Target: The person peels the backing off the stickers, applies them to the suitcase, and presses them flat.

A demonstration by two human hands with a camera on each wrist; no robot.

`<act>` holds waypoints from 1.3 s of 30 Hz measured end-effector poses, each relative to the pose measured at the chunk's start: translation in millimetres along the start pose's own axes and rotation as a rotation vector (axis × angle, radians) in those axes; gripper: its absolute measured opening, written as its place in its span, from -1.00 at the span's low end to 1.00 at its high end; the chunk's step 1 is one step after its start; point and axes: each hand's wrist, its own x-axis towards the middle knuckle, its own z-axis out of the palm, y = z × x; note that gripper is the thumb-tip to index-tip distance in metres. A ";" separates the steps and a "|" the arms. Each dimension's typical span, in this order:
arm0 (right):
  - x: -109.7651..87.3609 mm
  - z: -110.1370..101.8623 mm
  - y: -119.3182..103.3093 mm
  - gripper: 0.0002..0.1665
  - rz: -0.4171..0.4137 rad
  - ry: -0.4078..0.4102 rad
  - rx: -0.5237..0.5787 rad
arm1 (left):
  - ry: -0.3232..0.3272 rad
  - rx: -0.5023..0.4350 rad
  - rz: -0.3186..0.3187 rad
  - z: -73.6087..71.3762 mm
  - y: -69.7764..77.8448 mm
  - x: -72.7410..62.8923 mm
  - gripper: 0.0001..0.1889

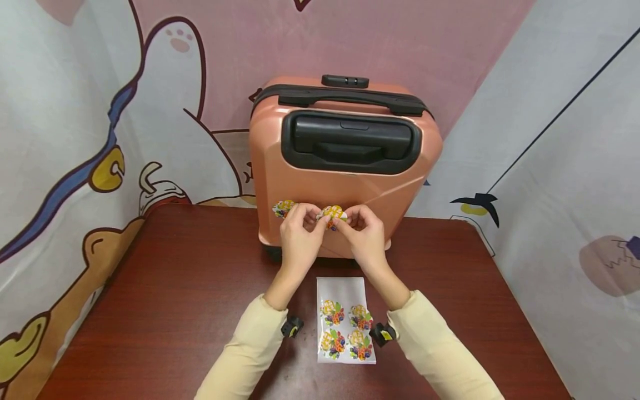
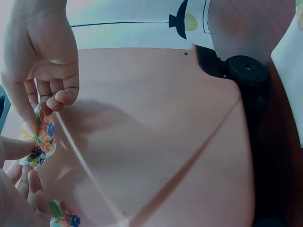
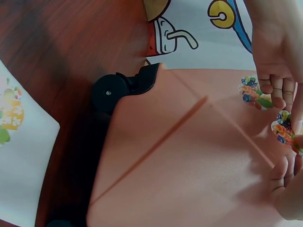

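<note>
Both hands hold one fruit sticker [image 1: 333, 213] close in front of the pink suitcase [image 1: 345, 186]. My left hand [image 1: 303, 236] pinches its left edge between thumb and fingers. On the opposite edge, my right hand [image 1: 365, 236] has the same kind of pinch. The left wrist view shows the sticker [image 2: 46, 137] spread between the two hands, with berries and flowers printed on it. A second sticker [image 1: 283, 208] lies flat on the suitcase shell, just left of the left hand; in the right wrist view this sticker [image 3: 254, 91] is partly behind fingers.
A white sticker sheet [image 1: 341, 289] with several fruit stickers lies on the brown table [image 1: 200, 311] below the hands. The suitcase stands upright at the table's back, its black handle [image 1: 352, 141] facing me. Printed cloth [image 1: 400, 39] hangs behind and at both sides.
</note>
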 end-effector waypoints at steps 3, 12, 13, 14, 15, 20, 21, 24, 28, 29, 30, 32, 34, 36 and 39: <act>1.5 2.0 -3.0 -0.84 -0.025 0.023 -0.010 | 0.026 0.037 0.026 0.4 1.2 2.1 -0.83; 7.4 6.3 -12.8 -0.82 -0.076 0.080 -0.038 | 0.087 0.106 0.095 -0.4 3.1 9.8 -0.82; 8.2 6.9 -13.6 -0.82 -0.078 0.085 -0.042 | 0.093 0.112 0.100 -0.4 3.6 10.6 -0.82; 8.9 7.4 -14.1 -0.83 -0.079 0.091 -0.045 | 0.099 0.119 0.105 -0.5 4.1 11.3 -0.82; 9.6 8.0 -14.7 -0.83 -0.080 0.097 -0.048 | 0.104 0.125 0.109 -0.4 4.5 11.8 -0.82; 12.9 11.1 -16.0 -0.85 -0.093 0.118 -0.066 | 0.123 0.158 0.130 0.6 5.3 15.2 -0.82; 13.5 11.6 -15.9 -0.85 -0.098 0.121 -0.072 | 0.127 0.164 0.132 1.0 5.1 15.8 -0.82; 15.2 13.4 -16.3 -0.85 -0.116 0.133 -0.089 | 0.140 0.181 0.139 1.9 4.8 17.8 -0.82; 17.2 15.7 -17.6 -0.85 -0.139 0.155 -0.106 | 0.166 0.202 0.150 2.9 5.0 20.3 -0.81; 17.7 16.2 -18.0 -0.84 -0.144 0.161 -0.109 | 0.175 0.206 0.154 3.2 5.1 20.9 -0.81; 18.2 16.8 -18.6 -0.84 -0.150 0.168 -0.109 | 0.183 0.208 0.158 3.4 5.4 21.5 -0.81; 19.3 17.7 -19.9 -0.85 -0.160 0.182 -0.111 | 0.201 0.209 0.165 3.9 5.9 22.8 -0.80; 20.4 18.7 -20.8 -0.85 -0.170 0.198 -0.112 | 0.214 0.209 0.173 3.8 6.9 24.1 -0.80; 21.3 19.5 -22.4 -0.84 -0.179 0.216 -0.112 | 0.221 0.211 0.182 3.7 7.9 25.7 -0.80; 22.4 20.9 -24.1 -0.84 -0.190 0.243 -0.123 | 0.228 0.221 0.192 3.3 9.4 27.8 -0.80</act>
